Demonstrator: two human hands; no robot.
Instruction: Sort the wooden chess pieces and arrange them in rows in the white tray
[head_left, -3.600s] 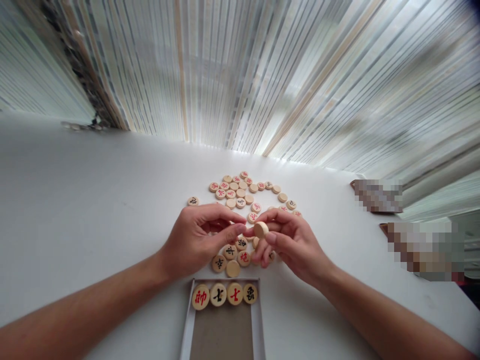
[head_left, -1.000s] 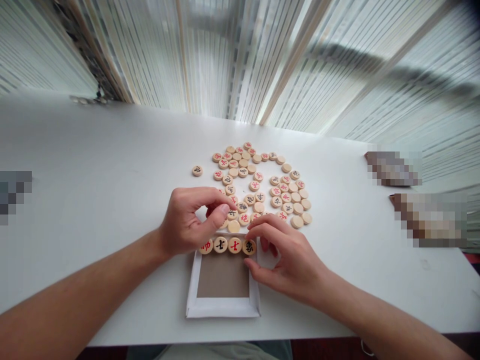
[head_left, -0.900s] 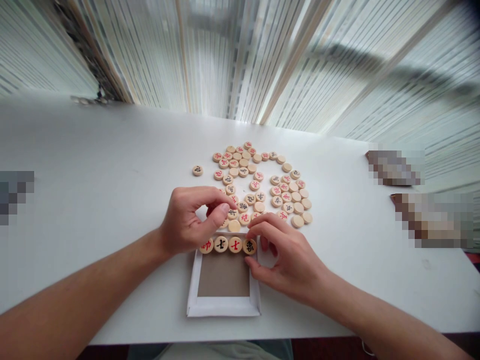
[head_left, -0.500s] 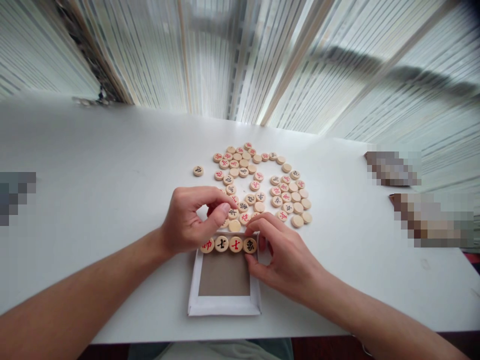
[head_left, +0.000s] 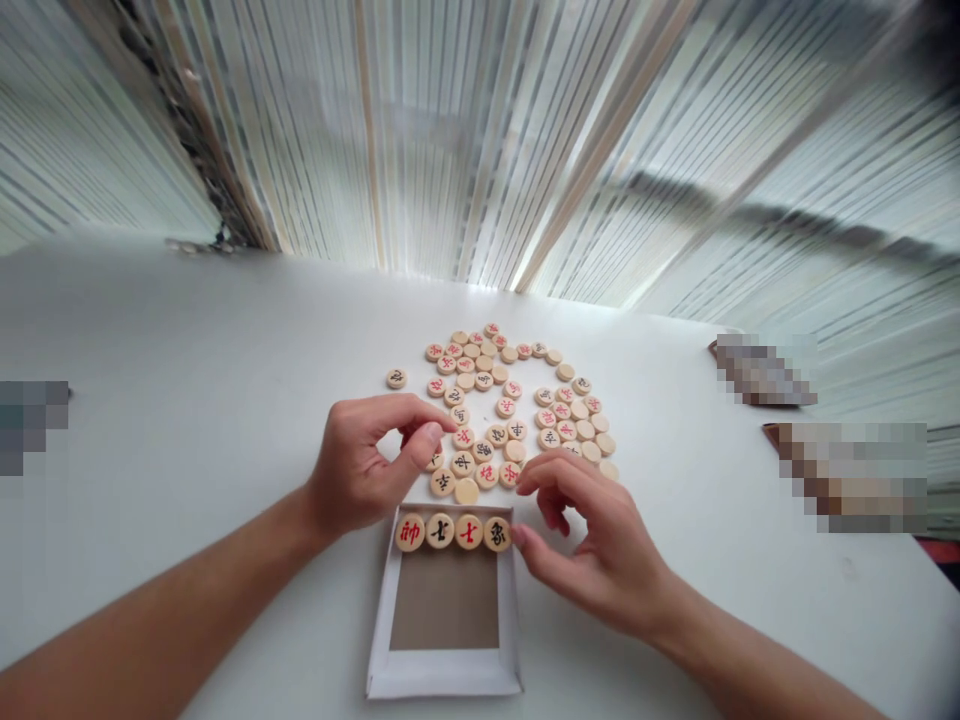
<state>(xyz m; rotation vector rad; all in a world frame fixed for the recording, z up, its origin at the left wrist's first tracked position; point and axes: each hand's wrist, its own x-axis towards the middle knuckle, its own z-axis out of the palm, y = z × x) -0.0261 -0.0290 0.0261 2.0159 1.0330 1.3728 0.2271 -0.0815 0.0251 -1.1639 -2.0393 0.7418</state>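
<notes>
My left hand (head_left: 382, 460) hovers over the left edge of the spread of wooden xiangqi pieces (head_left: 487, 475), thumb and index finger pinched together. Whether anything sits in that pinch is hidden. My right hand (head_left: 600, 540) is open beside the upper right corner of a shallow white box (head_left: 442, 672), its thumb at the rim near a black-marked piece (head_left: 496, 533) and its index finger over the loose pieces. That piece ends a row of several along the box's far wall, with a red-marked piece (head_left: 410, 532) at the left end. The box's brown floor shows below the row.
Loose pieces, some face up with red or black characters and some blank, cover the table's middle. One black-marked piece (head_left: 397, 379) lies apart on the left. Blurred-out objects (head_left: 847, 475) stand at the right, another at the left edge. A string curtain (head_left: 450, 150) hangs behind.
My right hand has come away from the black-marked piece at the row's right end and moved right, fingers apart. My left hand has shifted slightly left. The whole view has tilted, lowering the table.
</notes>
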